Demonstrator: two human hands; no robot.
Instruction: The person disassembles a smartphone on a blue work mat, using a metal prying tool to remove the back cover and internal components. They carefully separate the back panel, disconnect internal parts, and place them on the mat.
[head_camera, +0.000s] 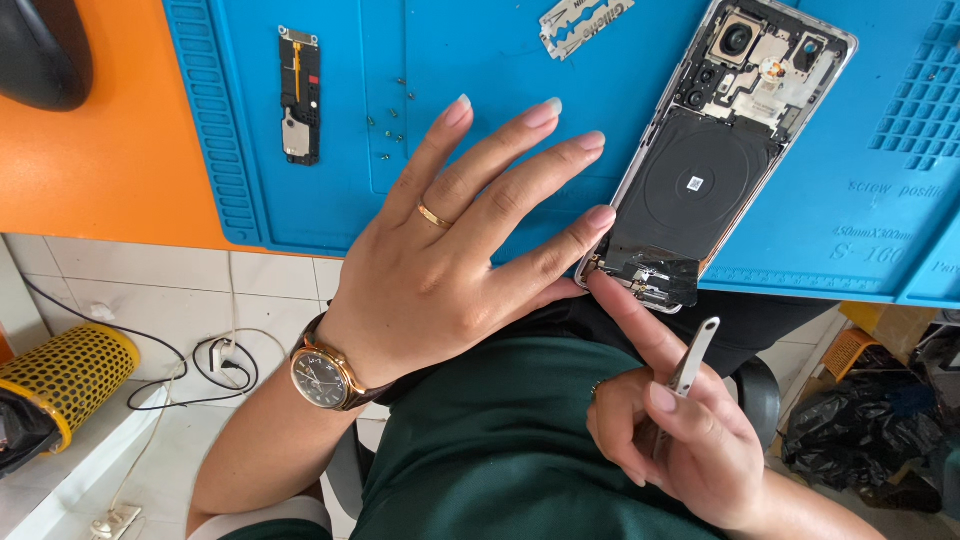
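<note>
Left hand (450, 250) steadying opened phone (715, 150), right hand (680, 430) gripping tweezers (693, 360)

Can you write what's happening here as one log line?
left hand: steadies opened phone | right hand: holds tweezers, fingertip at phone's bottom edge | blue mat: screws, razor blade

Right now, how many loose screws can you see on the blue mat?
About 7 loose screws, scattered on the blue mat between the removed black module and the left hand. They are tiny, and the hand may hide more.

hands (440, 260): 2 | opened phone (700, 180): 1 | tweezers (690, 365): 1 | razor blade (585, 22): 1 | speaker module (299, 95): 1
</note>
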